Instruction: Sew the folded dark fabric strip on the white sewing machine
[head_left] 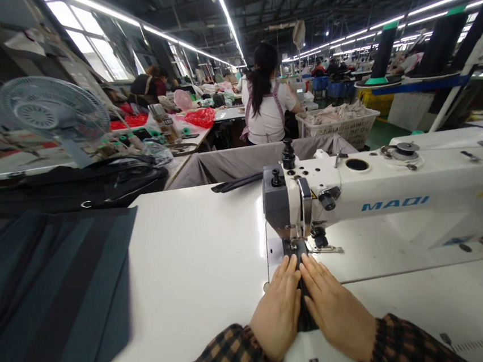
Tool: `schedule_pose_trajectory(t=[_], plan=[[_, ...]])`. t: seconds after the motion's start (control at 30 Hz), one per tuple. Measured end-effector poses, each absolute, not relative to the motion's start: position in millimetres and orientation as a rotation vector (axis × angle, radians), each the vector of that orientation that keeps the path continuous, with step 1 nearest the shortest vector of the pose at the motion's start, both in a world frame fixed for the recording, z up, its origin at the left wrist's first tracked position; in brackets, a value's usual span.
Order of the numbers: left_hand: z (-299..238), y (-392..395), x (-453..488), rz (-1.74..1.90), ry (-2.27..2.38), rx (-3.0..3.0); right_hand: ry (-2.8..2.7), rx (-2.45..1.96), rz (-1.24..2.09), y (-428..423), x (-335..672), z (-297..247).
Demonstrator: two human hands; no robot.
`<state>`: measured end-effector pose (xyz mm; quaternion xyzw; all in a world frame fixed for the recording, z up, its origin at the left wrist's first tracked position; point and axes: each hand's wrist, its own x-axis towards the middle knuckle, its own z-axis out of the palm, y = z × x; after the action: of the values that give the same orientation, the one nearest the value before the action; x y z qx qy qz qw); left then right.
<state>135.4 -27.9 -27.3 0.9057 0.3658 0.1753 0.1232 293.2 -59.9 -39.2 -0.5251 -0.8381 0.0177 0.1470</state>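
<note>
My left hand (278,307) and my right hand (334,309) lie flat side by side on a white sewing table (199,262), fingers stretched forward. Between them runs a narrow black strap (303,309), pressed down by both hands. Its far end reaches under the presser foot (297,246) of a white sewing machine (394,190) marked MAQI. More of the black strap (236,183) trails off behind the machine head. Both sleeves are brown plaid.
A stack of dark blue-grey fabric pieces (43,287) lies at the table's left, with black bags (96,181) behind it. A small fan (54,112) stands at far left. A person (266,103) sits ahead with their back turned, beside a white basket (341,122) of cloth.
</note>
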Motion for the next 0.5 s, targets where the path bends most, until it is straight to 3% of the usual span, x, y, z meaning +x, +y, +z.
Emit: schedule_pose_trajectory(t=[0.2, 0.5], plan=[[-21.4, -41.6, 121.8, 0.454, 0.898, 2.565, -2.481, -1.367, 0.11, -71.4, 307.8, -31.8], [-36.8, -56.1, 158.6, 0.549, 1.379, 2.438, -2.448, -1.322, 0.107, -72.9, 309.2, -33.5]])
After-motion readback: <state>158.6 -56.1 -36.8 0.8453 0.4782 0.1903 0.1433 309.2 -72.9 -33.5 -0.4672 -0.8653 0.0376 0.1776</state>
